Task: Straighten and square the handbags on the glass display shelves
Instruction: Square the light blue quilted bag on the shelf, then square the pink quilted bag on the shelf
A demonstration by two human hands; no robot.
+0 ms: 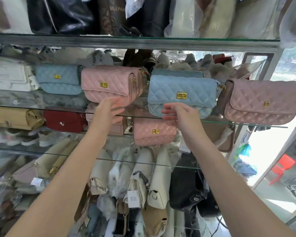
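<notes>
middle glass shelf, row of four quilted flap bags. far left, the small blue bag stands face-on and level; reads as already squared. the pink bag next to it is turned a little, its right side panel and strap hardware showing, so not yet face-on. the blue bag in the centre sits forward, its lower edge hanging over the shelf front, slightly off level. the mauve bag at the right end slopes down to the right and looks untouched. left hand: fingers straight and spread at the pink bag's lower right corner; blurred, so i cannot tell if it touches. right hand: thumb on the front, fingers curled under the blue bag's bottom edge, clamped on it. gaps between bags are uneven: pink and small blue overlap, pink and blue stand apart. shelf below: tan bag, red bag and lower pink bag, unevenly spaced, the pink one forward of the rest. judgement: early to midway. one bag of this row done, two in hand, the mauve bag and the lower shelves left.
</notes>
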